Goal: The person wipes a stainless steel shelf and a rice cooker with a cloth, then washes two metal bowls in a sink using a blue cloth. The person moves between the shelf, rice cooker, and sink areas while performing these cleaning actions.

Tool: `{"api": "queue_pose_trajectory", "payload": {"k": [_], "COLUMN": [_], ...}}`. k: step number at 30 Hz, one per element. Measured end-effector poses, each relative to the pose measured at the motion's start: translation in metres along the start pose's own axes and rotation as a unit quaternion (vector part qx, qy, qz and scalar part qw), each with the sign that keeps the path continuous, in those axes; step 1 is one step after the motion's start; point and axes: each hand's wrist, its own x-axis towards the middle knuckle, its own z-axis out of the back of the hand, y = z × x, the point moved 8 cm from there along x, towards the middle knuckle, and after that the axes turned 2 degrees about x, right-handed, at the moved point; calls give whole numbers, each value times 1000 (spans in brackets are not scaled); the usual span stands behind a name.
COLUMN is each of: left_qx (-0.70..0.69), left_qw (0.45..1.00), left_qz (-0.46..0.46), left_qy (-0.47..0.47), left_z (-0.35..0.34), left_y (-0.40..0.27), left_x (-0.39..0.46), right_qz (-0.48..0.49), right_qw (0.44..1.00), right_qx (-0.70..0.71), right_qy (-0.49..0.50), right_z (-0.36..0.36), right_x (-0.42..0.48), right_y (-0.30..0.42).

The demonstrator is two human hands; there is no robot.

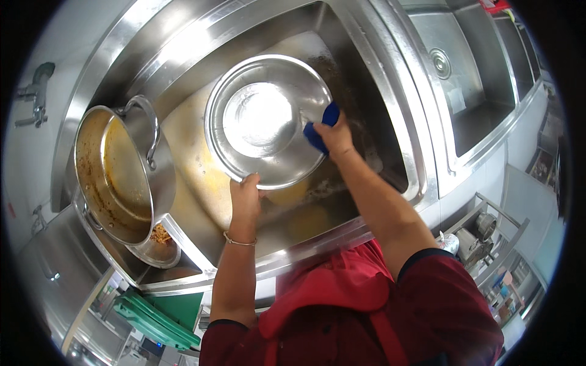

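Observation:
A round stainless steel bowl [274, 171] is held tilted over the large sink. My left hand [246, 194] grips its near rim, thumb on top. In my right hand [336, 137] is a blue cleaning cloth or pad [318, 137], pressed on the bowl's right inner wall. Under the bowl, the sink [192, 183] holds a large metal surface with yellowish residue and cloudy water with some suds; what that surface belongs to is partly hidden. To the left, a deep stainless steel pot [158, 178] leans on its side, stained brown and orange inside.
Below the pot, a metal dish [167, 261] with food scraps sits in a small side compartment. A second sink [458, 64] with a drain lies at the right. Wall taps [40, 96] are at the left, a green lidded bin [155, 315] at the lower left, and a rack [499, 256] with metal pots at the lower right.

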Motion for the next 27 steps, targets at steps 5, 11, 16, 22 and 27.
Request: {"api": "queue_pose_trajectory", "payload": {"k": [5, 11, 16, 22, 27], "left_qx": [-9, 172, 360, 206, 160], "left_qw": [995, 910, 787, 855, 902], "left_qz": [-87, -377, -501, -475, -399], "left_qy": [-38, -26, -13, -9, -31], "left_z": [-5, -13, -43, -30, -45], "left_y": [-5, -61, -111, -103, -92], "left_x": [-24, -58, -113, -127, -143], "right_qz": [-143, -77, 241, 213, 51], "right_qw": [985, 922, 919, 959, 979], "right_qx": [90, -250, -207, -78, 128], "right_qy": [-29, 286, 234, 168, 152], "right_z": [-36, -46, -33, 58, 107], "right_x": [-84, -111, -119, -134, -172], "right_y": [-62, -10, -2, 73, 117]}}
